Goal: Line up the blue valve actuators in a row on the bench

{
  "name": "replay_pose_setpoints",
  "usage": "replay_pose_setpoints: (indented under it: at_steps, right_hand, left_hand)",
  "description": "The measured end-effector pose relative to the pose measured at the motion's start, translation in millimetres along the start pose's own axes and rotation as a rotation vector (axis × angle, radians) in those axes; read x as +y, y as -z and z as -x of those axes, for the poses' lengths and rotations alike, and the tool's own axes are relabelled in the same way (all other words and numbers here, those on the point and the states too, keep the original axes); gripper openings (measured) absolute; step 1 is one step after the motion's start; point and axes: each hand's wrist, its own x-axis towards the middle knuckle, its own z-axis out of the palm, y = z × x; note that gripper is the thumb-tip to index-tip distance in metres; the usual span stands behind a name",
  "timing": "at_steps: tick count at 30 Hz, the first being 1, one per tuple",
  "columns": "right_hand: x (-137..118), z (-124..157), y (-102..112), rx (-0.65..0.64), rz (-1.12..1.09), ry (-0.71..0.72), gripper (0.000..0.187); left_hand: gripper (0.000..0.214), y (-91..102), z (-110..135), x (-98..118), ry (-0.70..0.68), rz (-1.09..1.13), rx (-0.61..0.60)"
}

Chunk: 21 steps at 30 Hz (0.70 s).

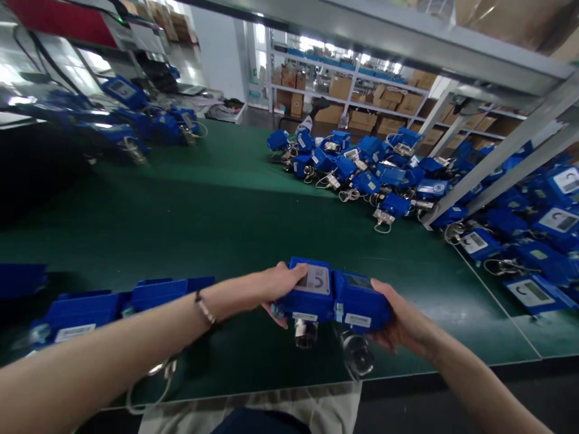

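Head view: I have two blue meter units side by side in front of me, over the near part of the green tabletop (pixel 217 235), their adjoining ends touching or nearly so. My left hand (pixel 283 284) pinches the left blue unit (pixel 312 278) at its outer end, thumb laid on the pale label of the top face, fingers lower down at its side. My right hand (pixel 400 316) grips the right blue unit (pixel 362 304) around its outer end, thumb at the upper edge near the dark display window, other fingers curled below. A metal fitting (pixel 306 334) projects toward me from the left unit; a clear-ended fitting (pixel 359 354) projects from the right one, somewhat blurred. I cannot tell whether either unit bears on the tabletop. A bracelet (pixel 205 307) circles my left wrist. Beyond that forearm, more blue units (pixel 81 310) lie in a row near the left edge, partly hidden by the arm. Farther off, a heap of blue units (pixel 348 166) with looped pale wires sits beside a metal post (pixel 488 147); a further cluster (pixel 529 241) lies right of it. Background: shelving (pixel 355 78) with cardboard boxes (pixel 341 87).
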Motion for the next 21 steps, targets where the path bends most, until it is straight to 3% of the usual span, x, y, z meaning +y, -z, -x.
replay_pose_setpoints:
  at_steps: [2,3,7,9,11,14,17,21]
  right_hand:
    - [-14.5,-17.1,0.3,-0.084,0.002,-0.109,0.072]
    - [-18.9,-25.4,0.3,-0.073,0.042,-0.121,0.071]
    - [-22.6,-46.1,-0.9,0.153,0.490,0.014,0.070]
    - [-20.7,-49.3,-1.7,0.340,0.770,0.194,0.080]
    - [-19.4,-50.8,-2.9,0.429,0.931,0.388,0.091]
    - [-19.2,-53.7,-6.5,0.285,0.964,0.502,0.087]
    - [-18.8,-58.7,-13.1,0.237,0.966,0.482,0.067]
    - [-14.5,-62.9,-28.7,0.259,0.995,0.450,0.062]
  left_hand:
    - [0.061,22.2,-15.6,7.7,0.039,-0.015,-0.187]
    - [0.059,30.1,-22.4,8.9,0.048,-0.063,-0.223]
    - [0.067,42.0,-30.2,5.8,0.050,-0.420,0.044]
    - [0.070,38.9,-24.6,1.6,-0.096,-0.539,0.129]
    - [0.078,32.4,-18.1,-3.3,-0.345,-0.690,0.151]
    - [0.092,21.4,-12.6,-10.0,-0.595,-0.959,0.168]
    - [0.087,15.9,-11.1,-17.6,-0.682,-1.063,0.212]
    - [0.093,18.1,-2.5,-34.2,-0.731,-1.062,0.326]
